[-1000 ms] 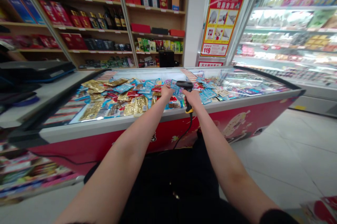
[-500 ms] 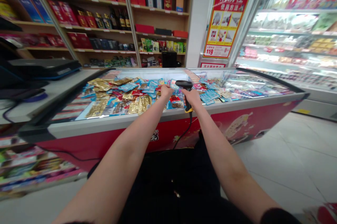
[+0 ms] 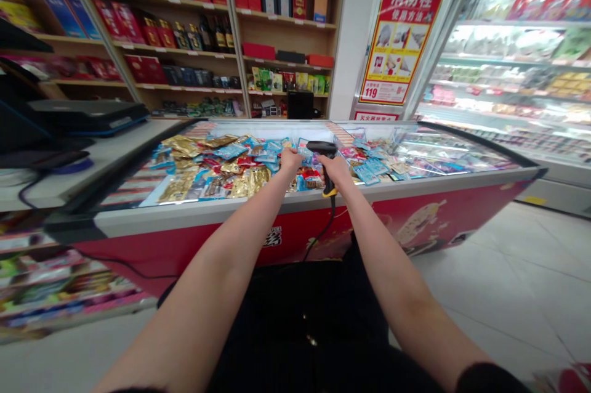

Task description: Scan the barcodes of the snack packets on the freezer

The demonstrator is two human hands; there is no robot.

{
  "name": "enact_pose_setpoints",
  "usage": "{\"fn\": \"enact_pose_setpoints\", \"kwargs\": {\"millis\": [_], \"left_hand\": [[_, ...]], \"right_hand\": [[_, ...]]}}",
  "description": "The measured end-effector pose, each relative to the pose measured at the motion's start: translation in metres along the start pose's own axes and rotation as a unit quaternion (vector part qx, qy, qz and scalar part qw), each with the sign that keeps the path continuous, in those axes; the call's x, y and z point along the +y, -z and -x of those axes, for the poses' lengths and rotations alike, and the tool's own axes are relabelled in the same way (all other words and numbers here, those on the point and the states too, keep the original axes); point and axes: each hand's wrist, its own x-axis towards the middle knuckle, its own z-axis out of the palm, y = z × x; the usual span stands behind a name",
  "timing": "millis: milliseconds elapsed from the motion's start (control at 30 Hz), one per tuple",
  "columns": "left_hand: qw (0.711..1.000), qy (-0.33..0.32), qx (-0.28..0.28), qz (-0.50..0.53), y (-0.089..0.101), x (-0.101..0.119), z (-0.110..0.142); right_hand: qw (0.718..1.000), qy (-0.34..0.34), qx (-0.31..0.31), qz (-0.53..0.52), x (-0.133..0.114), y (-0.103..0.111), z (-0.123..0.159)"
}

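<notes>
My right hand (image 3: pixel 336 169) grips a black handheld barcode scanner (image 3: pixel 324 162) with a yellow base, its head tilted toward my left hand. My left hand (image 3: pixel 290 160) pinches a small blue foil packet (image 3: pixel 303 150) close to the scanner's head. Both hands are over a chest freezer (image 3: pixel 295 201) with a glass top and red front. Gold packets (image 3: pixel 184 166) and blue packets (image 3: pixel 369 171) lie heaped inside it. The scanner's black cable (image 3: pixel 325 236) hangs down across the freezer front.
Wooden shelves of boxed goods and bottles (image 3: pixel 184 29) stand behind the freezer. A lit refrigerated display case (image 3: pixel 517 66) is at the right, beyond a red-and-yellow poster (image 3: pixel 401 42). A counter (image 3: pixel 92 159) with dark items is at the left. Tiled floor (image 3: pixel 498 294) lies to the right.
The whole view has drifted slightly right and down as my head turned. My hands stay close together with the scanner and packet, with no clear change in grip.
</notes>
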Motion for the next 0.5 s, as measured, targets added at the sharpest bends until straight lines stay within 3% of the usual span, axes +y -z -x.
{"fn": "enact_pose_setpoints", "kwargs": {"millis": [200,500], "left_hand": [[0.999,0.032,-0.002,0.018,0.0053,0.0056,0.0042],[0.999,0.027,0.002,0.021,0.0042,0.0058,0.0016]], "right_hand": [[1.000,0.005,0.002,0.002,-0.0048,-0.0040,0.0011],[1.000,0.014,0.001,-0.009,-0.0084,-0.0023,0.0013]]}}
